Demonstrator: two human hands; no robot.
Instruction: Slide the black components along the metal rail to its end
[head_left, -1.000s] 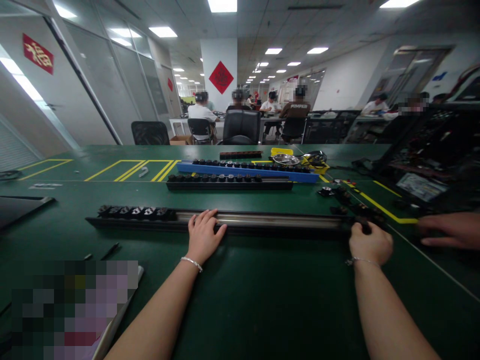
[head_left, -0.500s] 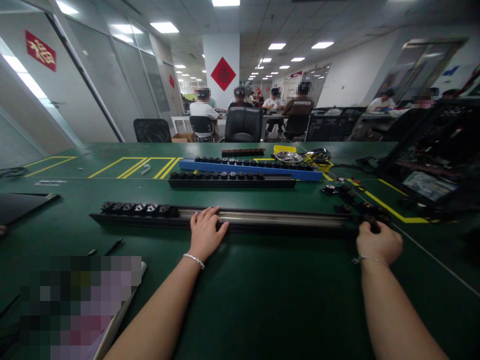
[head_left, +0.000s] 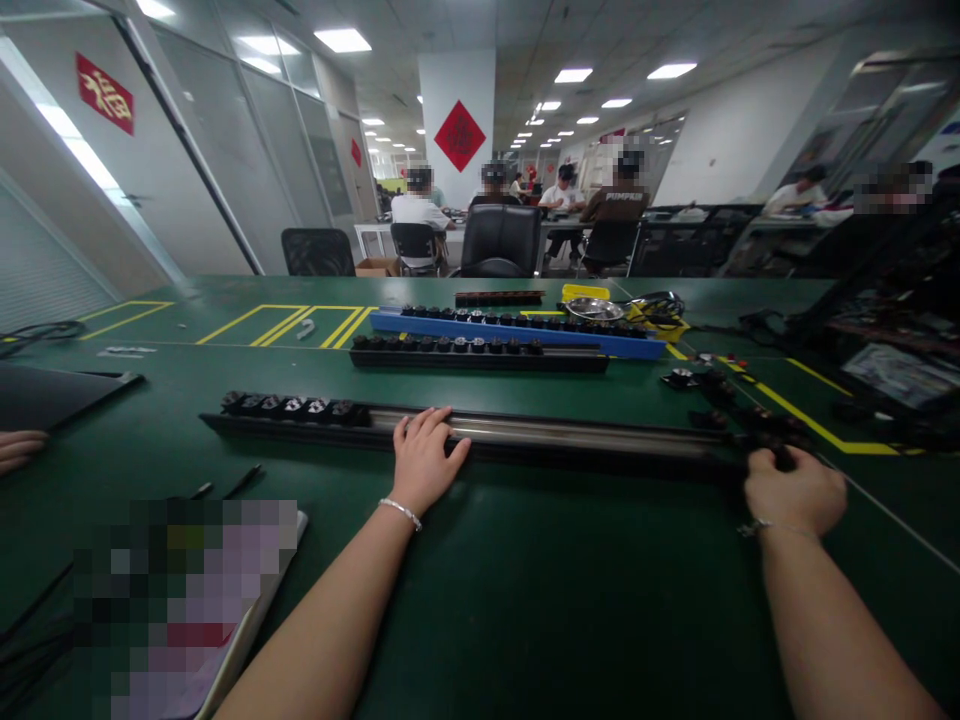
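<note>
A long black rail (head_left: 570, 458) with a pale metallic channel lies across the table before me. Several small black wheel-like parts (head_left: 289, 405) sit in a row in its left end. My left hand (head_left: 427, 455) rests on the middle of the rail, fingers stretched across the channel and thumb apart. At the right end, my right hand (head_left: 796, 492) is closed in a pinch around a small black part (head_left: 784, 458), mostly hidden by the fingers. Just beyond that hand lie more loose black parts (head_left: 769, 425), blurred and dark.
Behind lie a shorter black rail (head_left: 480, 360) and a blue rail (head_left: 517, 335), both carrying black parts. A metal dish (head_left: 595, 309) and cables stand at the back. A phone-like slab (head_left: 255, 610), partly blurred out, lies front left. Another person's hand (head_left: 21, 450) shows at the left edge.
The view has shifted, so everything sits slightly to the right. My right hand has moved a little further right, still pinching. My left hand stays on the rail. The other person's hand shows more.
</note>
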